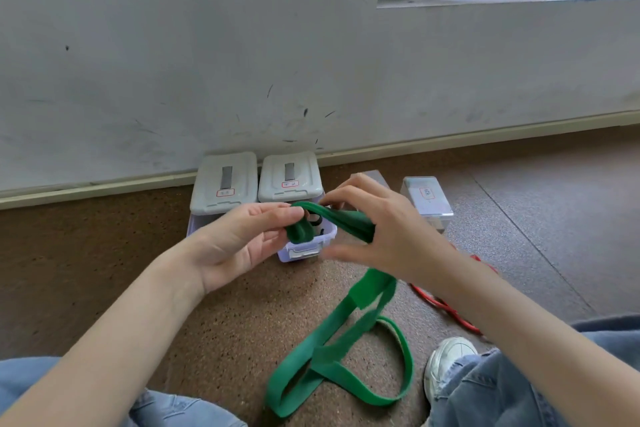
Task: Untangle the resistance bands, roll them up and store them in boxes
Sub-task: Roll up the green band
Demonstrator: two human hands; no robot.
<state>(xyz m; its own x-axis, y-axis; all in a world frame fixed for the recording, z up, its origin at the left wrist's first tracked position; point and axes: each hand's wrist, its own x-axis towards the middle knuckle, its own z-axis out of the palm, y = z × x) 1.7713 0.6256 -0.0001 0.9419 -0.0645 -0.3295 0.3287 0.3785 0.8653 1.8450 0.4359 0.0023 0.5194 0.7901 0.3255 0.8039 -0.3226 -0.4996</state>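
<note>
- The left hand (pixel 239 239) pinches the rolled start of the green band (pixel 349 333) between thumb and fingers.
- The right hand (pixel 384 232) grips the flat part of the band just beside the roll.
- The rest of the band hangs down and lies in loose loops on the floor (pixel 104 270), between the person's knees.
- Behind the hands an open box (pixel 304 248) stands on the floor; two grey lids (pixel 225 184) lean near the wall.
- A red band (pixel 446 305) lies under the right forearm.

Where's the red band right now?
The red band lies on the floor at the person's right, mostly hidden behind the right forearm, between the white shoe and the clear box.
</note>
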